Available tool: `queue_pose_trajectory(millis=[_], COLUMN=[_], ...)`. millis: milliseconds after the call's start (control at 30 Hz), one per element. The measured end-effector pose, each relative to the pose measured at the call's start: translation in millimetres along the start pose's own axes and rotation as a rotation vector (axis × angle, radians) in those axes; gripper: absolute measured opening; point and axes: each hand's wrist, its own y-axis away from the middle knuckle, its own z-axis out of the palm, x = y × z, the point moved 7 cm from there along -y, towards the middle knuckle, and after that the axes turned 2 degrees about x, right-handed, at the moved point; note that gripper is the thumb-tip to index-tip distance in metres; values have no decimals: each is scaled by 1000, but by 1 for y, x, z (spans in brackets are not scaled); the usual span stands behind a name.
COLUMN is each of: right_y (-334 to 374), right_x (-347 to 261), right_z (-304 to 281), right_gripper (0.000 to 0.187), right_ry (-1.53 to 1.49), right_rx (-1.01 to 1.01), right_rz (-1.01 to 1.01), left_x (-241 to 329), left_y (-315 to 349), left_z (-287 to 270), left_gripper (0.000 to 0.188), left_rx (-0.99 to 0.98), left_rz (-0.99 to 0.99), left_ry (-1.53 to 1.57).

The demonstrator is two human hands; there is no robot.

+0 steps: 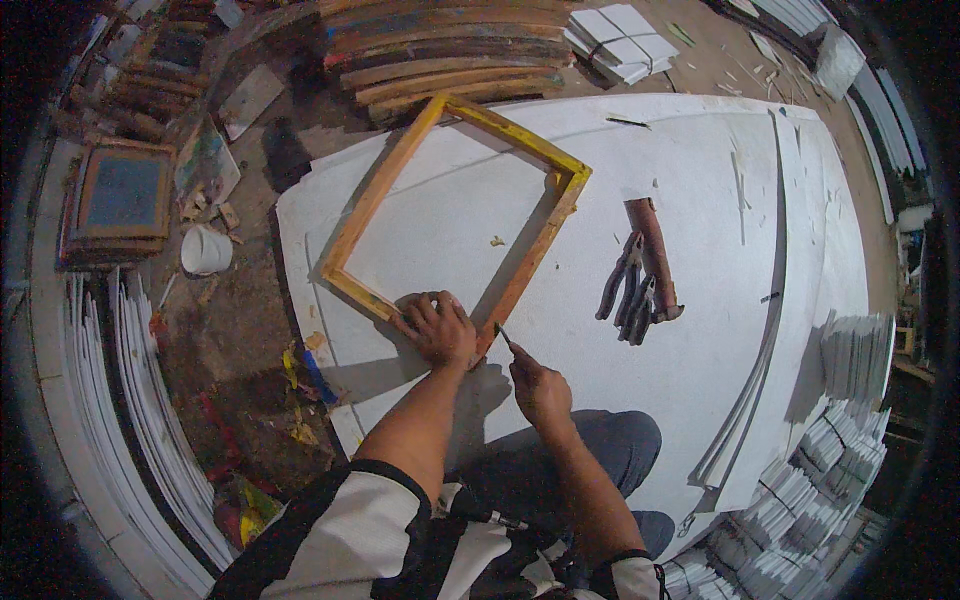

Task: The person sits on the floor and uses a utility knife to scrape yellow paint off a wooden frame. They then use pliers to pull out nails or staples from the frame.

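A rectangular wooden frame (pixel 527 262), its far rail stained yellow, lies tilted on a white sheet-covered work surface (pixel 640 420). My left hand (pixel 438 328) is closed over its near corner, some fingers resting on the rail. In my right fist (pixel 541 390) is a thin dark-bladed tool (pixel 502 336); its handle is hidden and its exact kind is unclear. The tip meets or nearly meets the right rail close to that corner. To the right lie a hammer (pixel 652 240) with a brown handle and dark-handled pliers (pixel 618 278), with another plier-like tool (pixel 636 312) beside them.
Stacked wooden frames (pixel 450 55) stand beyond the far edge. A white bucket (pixel 206 249) and more frames (pixel 122 195) are at left. Long white strips (pixel 130 370) line the left side; bundled white pieces (pixel 800 495) crowd the lower right. A dark slim stick (pixel 628 122) lies on the sheet.
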Motion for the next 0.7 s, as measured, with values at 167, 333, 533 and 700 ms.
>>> queue_pose_trajectory(millis=[167, 333, 533, 700], right_y=[-2, 0, -14, -2], right_x=[-6, -45, -32, -23], right_z=[-5, -25, -10, -8], right_gripper=[39, 40, 41, 41], right_ry=[120, 344, -78, 162], right_rx=[-5, -57, 46, 0], right_rz=[13, 23, -77, -33], left_x=[1, -2, 1, 5], left_y=[-1, 1, 4, 1], left_z=[-5, 1, 13, 1], left_gripper=[25, 25, 25, 26], left_rx=[-22, 34, 86, 6], left_rz=[3, 40, 47, 40], left_ry=[-50, -54, -39, 8])
